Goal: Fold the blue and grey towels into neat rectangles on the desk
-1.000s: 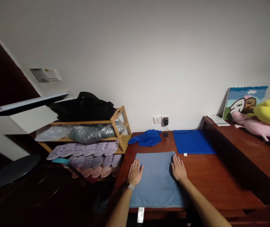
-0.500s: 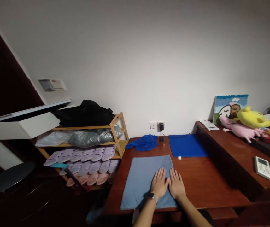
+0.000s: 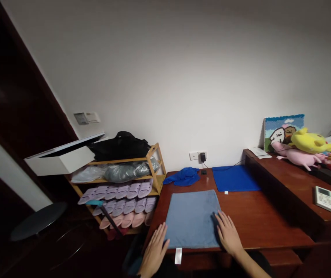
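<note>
A grey-blue cloth [image 3: 193, 218] lies flat and spread on the brown wooden table, its white tag [image 3: 178, 255] hanging over the front edge. At the cloth's lower left corner is my left hand [image 3: 156, 247], fingers extended and holding nothing. My right hand [image 3: 228, 233] rests by the right edge of the cloth, fingers stretched out, empty too. Farther back, a crumpled blue cloth [image 3: 184, 177] sits at the left, and a flat blue cloth [image 3: 235, 178] with a small white tag lies at the right.
Against the wall at left stands a wooden rack [image 3: 156, 170] with slippers, bagged items and a black bag [image 3: 120, 146]. On the raised desk [image 3: 293, 185] at right are plush toys [image 3: 312, 141], a picture [image 3: 283, 129] and a white remote [image 3: 324, 198]. A black plug [image 3: 203, 157] has a cable.
My hands have moved apart from the middle of the cloth, the left to its lower left corner, the right to its right edge. The view has shifted left.
</note>
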